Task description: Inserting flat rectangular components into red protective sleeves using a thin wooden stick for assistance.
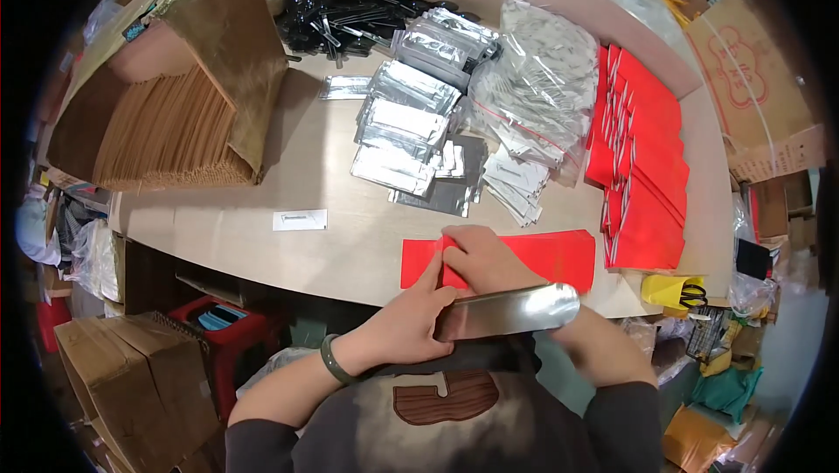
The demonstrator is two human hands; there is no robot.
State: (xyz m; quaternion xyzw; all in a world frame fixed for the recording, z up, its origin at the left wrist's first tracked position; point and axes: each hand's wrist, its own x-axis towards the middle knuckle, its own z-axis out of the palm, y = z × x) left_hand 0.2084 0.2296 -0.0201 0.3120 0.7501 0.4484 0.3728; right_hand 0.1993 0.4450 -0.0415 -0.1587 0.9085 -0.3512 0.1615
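Observation:
My left hand (pixel 406 320) is closed, with a shiny curved metal shoehorn (pixel 516 310) in its grip. The round end of the shoehorn reaches across in front of my right wrist. My left fingertips also meet a red paper sleeve (pixel 450 277) at the table's front edge. My right hand (pixel 481 261) pinches that same sleeve, its fingers bent over the top. Under and beside both hands lie more flat red sleeves (pixel 555 259). What is inside the pinched sleeve is hidden by my fingers.
Behind my hands are silver packets (pixel 398 167), white packets (pixel 516 180) and a clear bag (pixel 546 80) of them. Red sleeves (pixel 647 176) pile up right. Dark-handled items (pixel 350 14) lie at the back. A carton (pixel 249 62) with cardboard pieces stands left. Scissors (pixel 693 296) sit in a yellow holder.

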